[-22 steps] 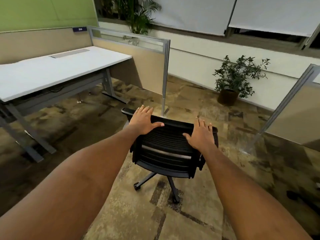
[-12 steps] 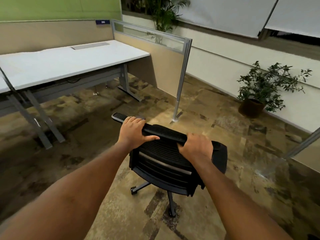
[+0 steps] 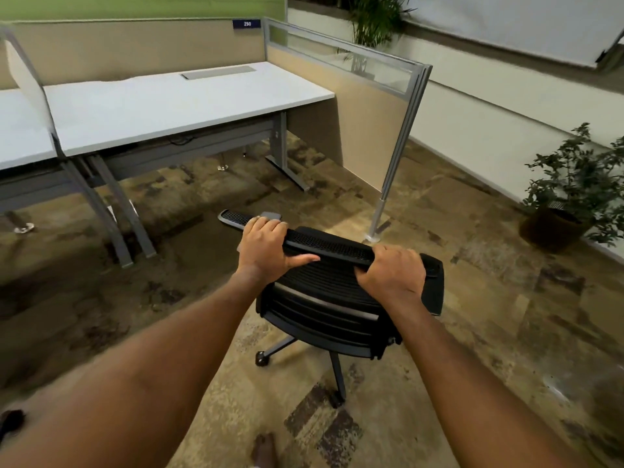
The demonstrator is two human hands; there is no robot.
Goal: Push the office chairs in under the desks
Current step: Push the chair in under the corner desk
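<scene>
A black mesh office chair (image 3: 332, 298) on castors stands on the carpet in front of me, its back towards me. My left hand (image 3: 266, 251) grips the left end of the backrest's top edge, fingers curled over it. My right hand (image 3: 393, 275) grips the right end the same way. A white desk (image 3: 175, 103) on grey legs stands beyond and to the left of the chair, with open floor underneath. The chair sits well short of the desk. One black armrest (image 3: 234, 218) pokes out past my left hand.
A beige partition with a glass top strip and grey post (image 3: 395, 146) closes the desk's right side. A second white desk (image 3: 20, 130) adjoins on the left. A potted plant (image 3: 570, 197) stands by the right wall. A taller plant (image 3: 374, 21) is behind the partition.
My hands went from lying flat on the backrest top to curling tight around it. The chair and I have moved nearer the desk, and the view has swung left.
</scene>
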